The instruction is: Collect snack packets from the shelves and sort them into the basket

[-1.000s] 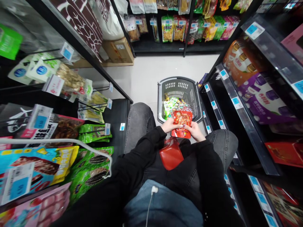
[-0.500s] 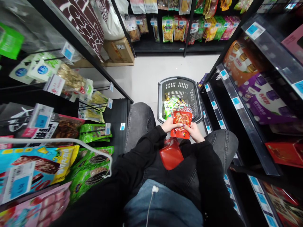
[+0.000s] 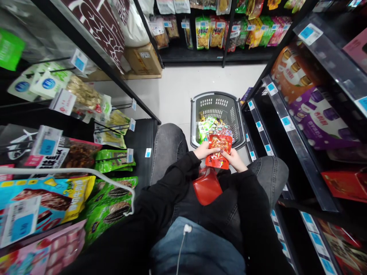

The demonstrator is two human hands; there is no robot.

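Observation:
I am crouched in a shop aisle and hold a red snack packet in front of my knees. My left hand grips its left edge with closed fingers. My right hand pinches its right edge. A second red packet rests in my lap, just below the hands. Right behind the held packet stands a grey shopping basket on the floor, holding several green and red snack packets.
Black shelving lines both sides: hanging snack bags on pegs at left, purple and orange boxes at right. A cardboard box sits at the far left shelf end. Pale floor stretches to the back shelf.
The red packet and both hands have lifted very slightly; the grip is the same. The camera tilted a touch.

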